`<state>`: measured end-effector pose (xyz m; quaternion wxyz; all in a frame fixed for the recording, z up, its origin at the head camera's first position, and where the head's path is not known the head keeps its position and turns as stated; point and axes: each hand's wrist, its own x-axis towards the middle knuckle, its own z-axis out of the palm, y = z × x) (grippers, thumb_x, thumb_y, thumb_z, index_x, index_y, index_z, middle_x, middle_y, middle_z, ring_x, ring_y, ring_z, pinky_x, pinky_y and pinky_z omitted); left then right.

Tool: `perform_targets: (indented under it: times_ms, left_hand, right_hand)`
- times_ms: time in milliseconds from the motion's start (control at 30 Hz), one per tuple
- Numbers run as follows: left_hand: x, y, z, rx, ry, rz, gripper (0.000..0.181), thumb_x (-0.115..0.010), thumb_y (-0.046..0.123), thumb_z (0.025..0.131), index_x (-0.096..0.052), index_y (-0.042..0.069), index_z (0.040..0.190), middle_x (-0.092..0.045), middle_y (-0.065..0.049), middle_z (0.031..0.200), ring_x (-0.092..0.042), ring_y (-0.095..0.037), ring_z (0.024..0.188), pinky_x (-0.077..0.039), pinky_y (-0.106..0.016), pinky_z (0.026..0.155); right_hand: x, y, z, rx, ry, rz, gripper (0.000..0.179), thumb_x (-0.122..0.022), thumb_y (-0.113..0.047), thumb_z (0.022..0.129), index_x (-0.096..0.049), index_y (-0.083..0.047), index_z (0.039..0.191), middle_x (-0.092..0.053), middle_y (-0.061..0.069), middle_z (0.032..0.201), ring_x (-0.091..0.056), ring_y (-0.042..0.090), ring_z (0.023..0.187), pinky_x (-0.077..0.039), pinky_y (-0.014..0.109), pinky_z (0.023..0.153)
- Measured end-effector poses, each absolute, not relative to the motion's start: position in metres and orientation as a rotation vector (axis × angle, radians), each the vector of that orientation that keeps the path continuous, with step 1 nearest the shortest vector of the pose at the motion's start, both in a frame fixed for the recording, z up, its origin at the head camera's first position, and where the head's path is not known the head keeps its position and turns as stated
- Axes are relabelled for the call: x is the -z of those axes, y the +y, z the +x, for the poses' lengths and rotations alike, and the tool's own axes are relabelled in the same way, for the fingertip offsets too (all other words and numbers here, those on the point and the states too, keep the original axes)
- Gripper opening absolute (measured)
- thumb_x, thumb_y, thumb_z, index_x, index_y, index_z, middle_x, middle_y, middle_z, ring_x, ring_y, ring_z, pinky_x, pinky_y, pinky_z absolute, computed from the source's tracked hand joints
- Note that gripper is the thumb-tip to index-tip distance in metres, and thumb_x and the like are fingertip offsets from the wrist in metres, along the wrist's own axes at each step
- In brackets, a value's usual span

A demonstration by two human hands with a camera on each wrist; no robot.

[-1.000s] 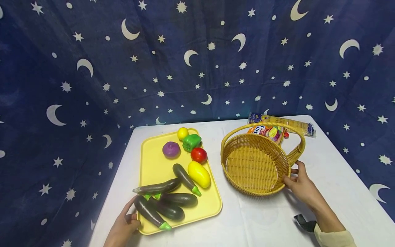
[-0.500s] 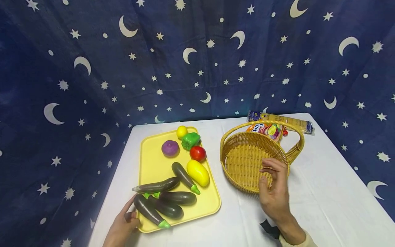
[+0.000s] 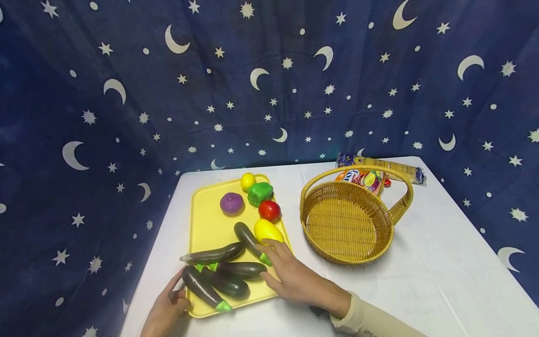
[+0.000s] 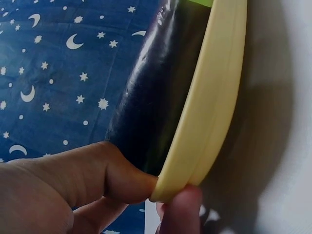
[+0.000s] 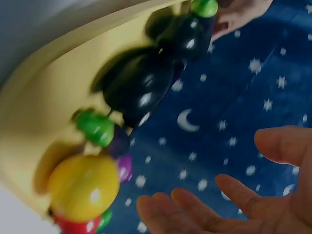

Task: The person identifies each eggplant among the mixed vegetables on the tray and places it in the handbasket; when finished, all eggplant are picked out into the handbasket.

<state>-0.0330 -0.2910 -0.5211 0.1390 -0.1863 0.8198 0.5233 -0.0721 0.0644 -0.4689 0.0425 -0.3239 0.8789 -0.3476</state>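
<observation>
In the head view a yellow tray [image 3: 206,213] holds several dark eggplants [image 3: 204,288] with green caps. My left hand [image 3: 163,309] grips its near left corner; in the left wrist view, thumb and finger pinch the tray's rim [image 4: 214,83] beside an eggplant [image 4: 158,87]. My right hand [image 3: 296,278], fingers spread and holding nothing, hovers over the tray's right side. Its fingertips come close to the green cap of one eggplant [image 3: 245,236] and partly cover a yellow mango-shaped fruit [image 3: 266,228]. The right wrist view shows that yellow fruit [image 5: 84,187] apart from the hand.
Farther back on the tray lie a purple round vegetable [image 3: 232,203], a lemon [image 3: 248,181], a green bell pepper [image 3: 259,193] and a tomato [image 3: 269,211]. A wicker basket [image 3: 389,224] stands right of it. Behind are a snack bag [image 3: 358,177] and a long noodle packet [image 3: 400,168].
My right hand has let go of the basket's right side and moved left across it to the tray. The left hand keeps its grip on the tray corner.
</observation>
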Motion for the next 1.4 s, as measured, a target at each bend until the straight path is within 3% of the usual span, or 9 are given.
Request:
perform_targets:
  times_ms: [200,333,400,633,900,1167,1400]
  left_hand:
    - [0.525,-0.296,-0.030,-1.446,2.455,-0.540,0.100,-0.064,-0.008,0.078,-0.031,0.017,0.169,-0.070,-0.007,0.102,-0.062,-0.007,0.081,-0.057,-0.025,0.068]
    - [0.527,-0.297,-0.030,-1.466,2.468,-0.507,0.097,-0.063,-0.007,0.080,-0.033,0.020,0.169,-0.070,-0.008,0.106,-0.062,-0.005,0.083,-0.054,-0.023,0.068]
    - [0.527,-0.296,-0.029,-1.468,2.470,-0.497,0.097,-0.063,-0.006,0.081,-0.033,0.021,0.169,-0.070,-0.008,0.107,-0.062,-0.004,0.083,-0.054,-0.022,0.068]
    - [0.528,-0.295,-0.029,-1.467,2.490,-0.519,0.093,-0.061,-0.006,0.079,-0.033,0.009,0.167,-0.069,-0.010,0.113,-0.057,-0.001,0.084,-0.050,-0.017,0.073]
    - [0.533,-0.297,-0.030,-1.665,2.336,-0.539,0.096,-0.059,-0.008,0.081,-0.028,0.011,0.169,-0.065,-0.012,0.120,-0.058,-0.005,0.087,-0.054,-0.020,0.073]
    - [0.532,-0.297,-0.028,-1.650,2.346,-0.528,0.092,-0.061,-0.006,0.084,-0.029,0.010,0.169,-0.069,-0.017,0.129,-0.063,-0.003,0.093,-0.057,-0.020,0.080]
    - [0.530,-0.297,-0.026,-1.685,2.359,-0.493,0.092,-0.062,-0.009,0.083,-0.035,0.016,0.167,-0.071,-0.014,0.120,-0.062,-0.006,0.089,-0.056,-0.021,0.078]
  right_hand:
    - [0.472,0.024,-0.070,0.850,2.646,-1.372,0.063,-0.058,-0.030,0.108,-0.034,-0.013,0.163,-0.043,0.014,0.162,-0.047,0.023,0.150,-0.047,0.040,0.122]
    - [0.479,0.007,-0.068,0.708,2.636,-1.485,0.064,-0.057,-0.035,0.109,-0.034,-0.012,0.164,-0.043,0.015,0.164,-0.047,0.022,0.150,-0.045,0.036,0.123]
    - [0.483,0.001,-0.067,0.658,2.627,-1.495,0.065,-0.057,-0.036,0.109,-0.034,-0.012,0.165,-0.042,0.016,0.166,-0.046,0.023,0.151,-0.045,0.036,0.123]
    - [0.489,-0.009,-0.063,0.543,2.626,-1.473,0.071,-0.060,-0.041,0.107,-0.031,-0.016,0.167,-0.040,0.017,0.167,-0.044,0.026,0.154,-0.045,0.039,0.124]
    - [0.491,-0.018,-0.061,0.364,2.750,-1.554,0.071,-0.064,-0.045,0.104,-0.039,-0.018,0.164,-0.055,0.010,0.155,-0.052,0.023,0.145,-0.045,0.038,0.123]
    - [0.498,-0.019,-0.063,0.344,2.794,-1.562,0.067,-0.066,-0.034,0.102,-0.042,-0.022,0.163,-0.058,0.007,0.147,-0.056,0.019,0.134,-0.048,0.032,0.115]
    - [0.505,-0.008,-0.066,0.403,2.774,-1.554,0.053,-0.057,-0.027,0.108,-0.047,-0.021,0.160,-0.055,0.008,0.144,-0.055,0.017,0.123,-0.055,0.025,0.102]
